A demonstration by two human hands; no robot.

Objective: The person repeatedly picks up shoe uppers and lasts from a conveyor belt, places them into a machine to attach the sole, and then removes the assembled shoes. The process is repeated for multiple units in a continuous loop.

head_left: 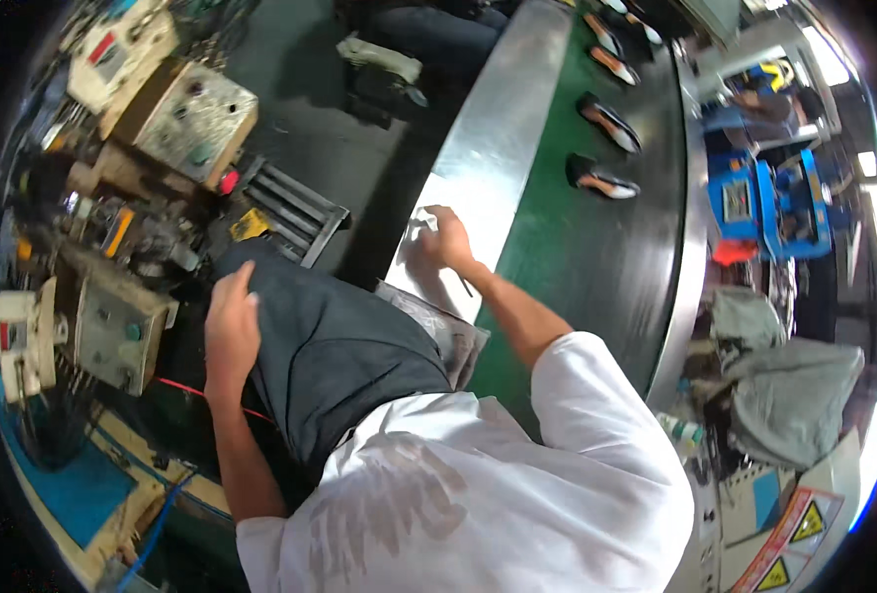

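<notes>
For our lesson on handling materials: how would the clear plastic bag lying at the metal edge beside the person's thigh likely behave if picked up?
The clear plastic bag looks crumpled and thin, so it would probably sag and fold rather than hold shape. It seems nearly empty, so likely light. Its glossy film may slip on the smooth metal edge if pushed.

Right hand point(445, 240) resting on steel rail point(493, 138) beside green belt, fingers bending over small thin pale piece point(417, 223), too small to identify. Thin dark stick point(465, 287) poking out below wrist. Left hand point(231, 331) lying flat, fingers spreading, on dark grey trouser knee point(334, 346).
</notes>
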